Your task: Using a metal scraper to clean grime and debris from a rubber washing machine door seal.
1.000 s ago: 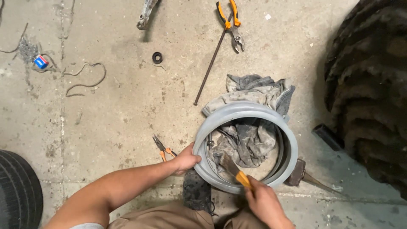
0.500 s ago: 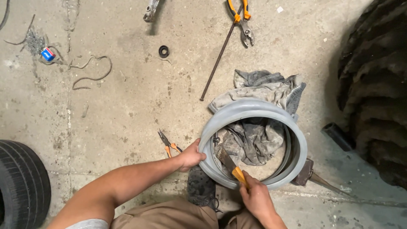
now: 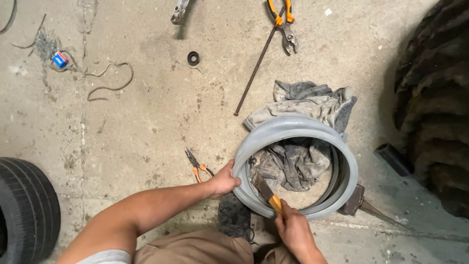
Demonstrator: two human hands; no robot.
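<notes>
Left hand (image 3: 223,182) grips the left rim of the grey rubber ring gasket (image 3: 295,166), which stands on the concrete floor (image 3: 161,112) over a grey rag (image 3: 303,105). Right hand (image 3: 293,230) is clenched on an orange-handled brush (image 3: 268,193) inside the gasket. Orange pliers (image 3: 198,166) lie just beside the left hand.

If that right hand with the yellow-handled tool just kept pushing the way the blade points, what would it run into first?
The right hand aims the scraper up and left inside the grey rubber ring. Going straight on, the blade would likely meet the ring's inner wall near the left hand, though depth is hard to judge.
</notes>
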